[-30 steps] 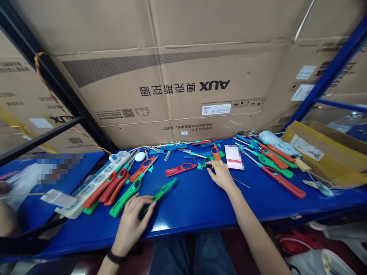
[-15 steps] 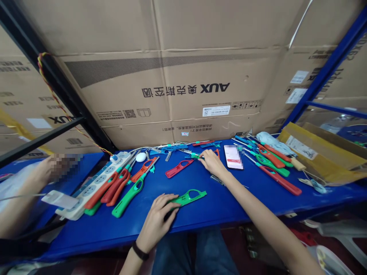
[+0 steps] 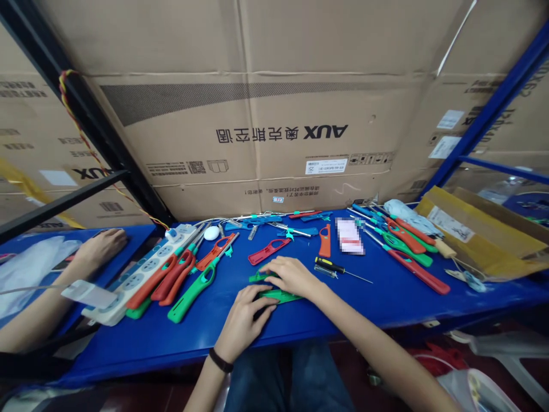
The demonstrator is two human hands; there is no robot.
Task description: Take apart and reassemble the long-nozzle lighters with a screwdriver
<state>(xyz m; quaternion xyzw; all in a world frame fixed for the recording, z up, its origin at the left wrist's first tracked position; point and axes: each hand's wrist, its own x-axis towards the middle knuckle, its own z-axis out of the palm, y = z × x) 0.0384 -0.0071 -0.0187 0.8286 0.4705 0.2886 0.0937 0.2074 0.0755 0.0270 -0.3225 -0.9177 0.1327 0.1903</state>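
green lighter shell (image 3: 283, 296) flat on counter (image 3: 386, 309), long axis left-right, near front edge | left hand (image 3: 245, 317) grip closed on it | right hand (image 3: 292, 276) covers its top, grip state cannot tell | bare counter to the right

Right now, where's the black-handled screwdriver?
Head view: the screwdriver lies on the blue table, just right of the right hand and nearer the camera than the red handle shell.
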